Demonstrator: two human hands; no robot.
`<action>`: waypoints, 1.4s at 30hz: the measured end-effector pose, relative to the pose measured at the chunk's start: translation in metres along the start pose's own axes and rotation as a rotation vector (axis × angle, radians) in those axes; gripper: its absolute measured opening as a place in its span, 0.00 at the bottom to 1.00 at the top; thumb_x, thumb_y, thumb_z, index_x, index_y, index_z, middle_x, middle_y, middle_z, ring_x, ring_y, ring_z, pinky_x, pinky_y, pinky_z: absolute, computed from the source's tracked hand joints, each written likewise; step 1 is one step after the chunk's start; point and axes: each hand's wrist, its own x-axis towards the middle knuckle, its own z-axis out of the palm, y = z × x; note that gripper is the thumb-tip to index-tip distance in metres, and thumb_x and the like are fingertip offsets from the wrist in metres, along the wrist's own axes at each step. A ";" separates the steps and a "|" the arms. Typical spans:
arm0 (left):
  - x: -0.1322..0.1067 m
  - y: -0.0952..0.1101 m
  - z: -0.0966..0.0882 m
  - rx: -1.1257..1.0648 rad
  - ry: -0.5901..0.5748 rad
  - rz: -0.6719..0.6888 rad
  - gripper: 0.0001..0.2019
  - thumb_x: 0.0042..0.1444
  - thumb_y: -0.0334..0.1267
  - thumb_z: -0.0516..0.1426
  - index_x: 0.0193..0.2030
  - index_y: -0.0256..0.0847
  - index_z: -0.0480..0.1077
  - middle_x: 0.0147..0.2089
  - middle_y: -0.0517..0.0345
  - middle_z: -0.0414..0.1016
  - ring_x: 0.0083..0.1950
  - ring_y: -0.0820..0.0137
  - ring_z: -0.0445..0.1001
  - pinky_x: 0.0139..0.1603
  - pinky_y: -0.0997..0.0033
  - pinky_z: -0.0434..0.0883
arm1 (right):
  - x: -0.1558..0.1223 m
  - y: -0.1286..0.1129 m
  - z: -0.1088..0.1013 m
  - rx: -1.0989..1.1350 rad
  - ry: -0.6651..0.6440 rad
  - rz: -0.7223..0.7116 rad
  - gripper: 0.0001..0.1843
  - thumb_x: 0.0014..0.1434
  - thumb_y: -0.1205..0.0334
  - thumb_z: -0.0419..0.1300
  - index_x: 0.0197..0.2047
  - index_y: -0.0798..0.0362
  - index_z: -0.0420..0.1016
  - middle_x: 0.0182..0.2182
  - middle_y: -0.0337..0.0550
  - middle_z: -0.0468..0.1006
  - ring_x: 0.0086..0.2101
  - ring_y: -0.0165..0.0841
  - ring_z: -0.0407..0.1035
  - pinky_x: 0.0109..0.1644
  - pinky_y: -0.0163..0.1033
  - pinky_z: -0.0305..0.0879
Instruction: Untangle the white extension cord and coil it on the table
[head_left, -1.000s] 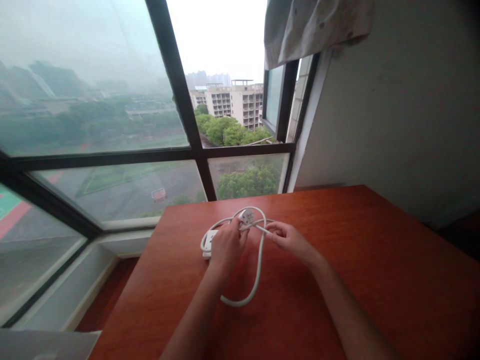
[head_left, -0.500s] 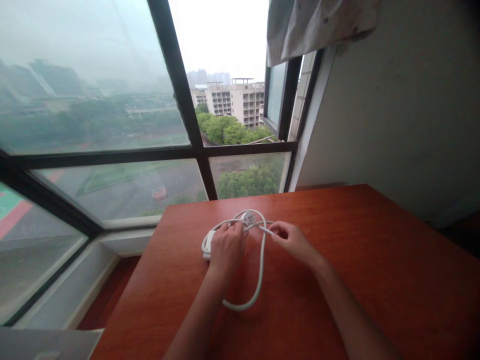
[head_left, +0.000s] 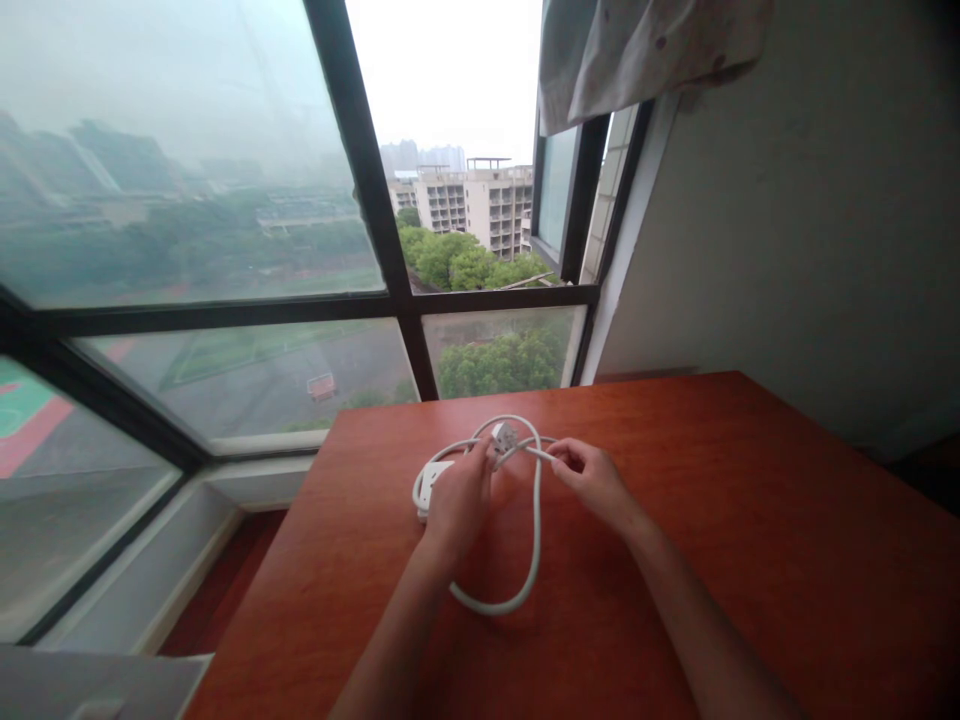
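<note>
A white power strip [head_left: 433,482] lies on the brown table, partly hidden behind my left hand [head_left: 461,495]. Its white power cord [head_left: 537,530] makes a large loop that hangs toward me and smaller loops at the back. My left hand is closed on the cord beside a white plug [head_left: 505,435]; its exact grip is partly hidden. Between thumb and fingertips, my right hand [head_left: 589,475] pinches a stretch of cord to the right of the loops.
The reddish-brown table [head_left: 720,530] reaches to the windows [head_left: 187,200] at the back and left. One window pane [head_left: 559,190] stands ajar under a hanging curtain [head_left: 645,60]. A plain wall [head_left: 787,230] rises on the right.
The fingers of my left hand have shifted up toward the plug, showing more of the power strip. My right hand still pinches the cord. The view has shifted slightly.
</note>
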 end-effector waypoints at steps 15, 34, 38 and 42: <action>-0.005 -0.003 -0.028 0.134 -0.086 0.003 0.11 0.61 0.37 0.50 0.41 0.46 0.74 0.42 0.54 0.77 0.43 0.64 0.75 0.38 0.69 0.63 | 0.000 -0.005 -0.008 0.083 0.018 -0.033 0.13 0.54 0.58 0.56 0.38 0.54 0.78 0.31 0.43 0.79 0.32 0.34 0.69 0.34 0.36 0.63; -0.004 0.007 -0.003 0.224 0.052 0.237 0.02 0.56 0.33 0.55 0.35 0.41 0.69 0.37 0.52 0.75 0.43 0.60 0.71 0.44 0.64 0.65 | -0.009 -0.025 -0.003 -0.176 0.124 -0.287 0.12 0.52 0.69 0.54 0.38 0.52 0.75 0.38 0.46 0.77 0.40 0.38 0.69 0.44 0.43 0.67; -0.004 0.007 0.000 0.260 0.033 0.261 0.04 0.57 0.34 0.54 0.32 0.40 0.68 0.35 0.51 0.74 0.41 0.59 0.71 0.43 0.62 0.64 | -0.025 -0.046 0.010 -0.291 -0.008 -0.539 0.17 0.53 0.75 0.52 0.40 0.49 0.75 0.42 0.46 0.77 0.46 0.39 0.68 0.53 0.46 0.64; -0.005 0.006 0.000 0.262 0.023 0.280 0.04 0.58 0.35 0.54 0.32 0.40 0.68 0.34 0.51 0.74 0.41 0.59 0.71 0.42 0.62 0.64 | -0.033 -0.049 0.029 -0.435 -0.126 -0.467 0.16 0.55 0.74 0.51 0.42 0.51 0.74 0.40 0.47 0.77 0.43 0.39 0.70 0.49 0.44 0.66</action>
